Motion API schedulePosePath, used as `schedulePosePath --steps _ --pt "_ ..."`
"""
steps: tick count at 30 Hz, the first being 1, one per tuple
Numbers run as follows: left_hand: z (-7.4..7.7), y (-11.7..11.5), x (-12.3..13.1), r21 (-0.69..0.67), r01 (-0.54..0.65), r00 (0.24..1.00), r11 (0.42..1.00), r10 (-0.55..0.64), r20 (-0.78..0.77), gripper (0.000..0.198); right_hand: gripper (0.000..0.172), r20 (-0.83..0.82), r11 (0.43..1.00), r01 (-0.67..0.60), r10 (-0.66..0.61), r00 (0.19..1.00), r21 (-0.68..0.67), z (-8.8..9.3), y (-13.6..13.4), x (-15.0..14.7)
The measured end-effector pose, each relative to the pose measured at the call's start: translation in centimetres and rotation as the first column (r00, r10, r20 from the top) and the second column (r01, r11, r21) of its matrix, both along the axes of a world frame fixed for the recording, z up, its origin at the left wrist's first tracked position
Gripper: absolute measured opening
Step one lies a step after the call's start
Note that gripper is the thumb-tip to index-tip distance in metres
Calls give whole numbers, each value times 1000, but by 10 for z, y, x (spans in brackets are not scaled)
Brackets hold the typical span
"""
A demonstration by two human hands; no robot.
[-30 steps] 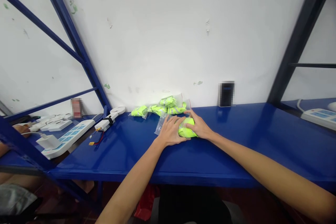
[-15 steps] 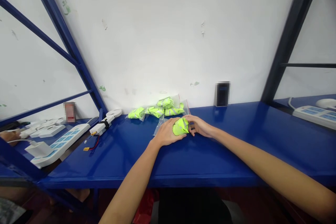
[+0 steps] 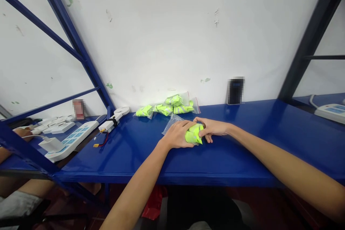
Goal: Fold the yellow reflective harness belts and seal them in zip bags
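A rolled-up neon-yellow reflective vest (image 3: 192, 135) with silvery strips rests low over the blue table. My left hand (image 3: 176, 134) is wrapped around its left side, fingers over the top. At its right end, my right hand (image 3: 211, 128) grips it, the thumb pressed on the fabric and the other fingers partly behind it. A clear plastic bag (image 3: 170, 122) sticks out behind my left hand; how far it reaches around the vest is hidden. Behind my hands, several bagged neon-yellow bundles (image 3: 163, 109) lie by the wall, one atop the others.
On the blue table (image 3: 129, 161), a small white fan (image 3: 122, 110) and a white battery pack with leads (image 3: 106, 125) lie left. A dark phone-like object (image 3: 235, 91) leans on the wall. Power strips (image 3: 72, 142) flank both sides. At far left shows another person's hand (image 3: 21, 132).
The view has shifted, so the scene sits differently. My right thumb has come onto the vest's right end. More of the clear bag shows behind my left hand.
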State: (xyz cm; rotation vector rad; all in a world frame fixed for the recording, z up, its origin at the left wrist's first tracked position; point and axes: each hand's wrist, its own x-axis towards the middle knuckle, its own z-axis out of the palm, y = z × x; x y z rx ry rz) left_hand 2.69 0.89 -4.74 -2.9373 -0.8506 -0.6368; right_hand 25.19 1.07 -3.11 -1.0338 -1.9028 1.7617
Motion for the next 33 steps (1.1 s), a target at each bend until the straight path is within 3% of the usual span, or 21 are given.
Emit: schedulePosePath --steps 8,11,14,18,20,24,26,30,31,33 --pt "3 -6 8 55 -13 1000 998 12 8 77 53 61 988 -2 -7 998 153 0 4 -3" --pt "5 -9 16 66 -65 998 996 64 17 73 41 57 974 53 -68 996 221 -6 8 -9" --pt "6 -10 22 88 -130 991 988 127 34 66 30 3 916 181 -195 981 358 -16 11 -19" --pt "8 -7 22 96 -179 983 979 173 67 61 30 -56 793 312 -333 941 523 -23 10 -27" --pt "9 -5 19 76 -177 982 981 171 82 58 29 -61 805 315 -331 942 503 -21 10 -25" --pt "10 -6 18 37 -182 978 983 177 113 57 28 -91 886 294 -280 956 359 -19 12 -21" --pt "9 -9 21 32 -198 974 980 193 122 55 20 -130 852 350 -325 937 390 -22 15 -24" --pt "9 -18 31 45 -259 956 965 250 151 58 12 -217 712 464 -415 884 527 -31 21 -33" --pt "10 -20 33 47 -257 955 965 246 163 59 11 -218 708 465 -415 883 531 -32 22 -35" --pt "13 -26 36 28 -226 954 974 215 207 61 10 -193 765 421 -376 906 488 -32 22 -37"
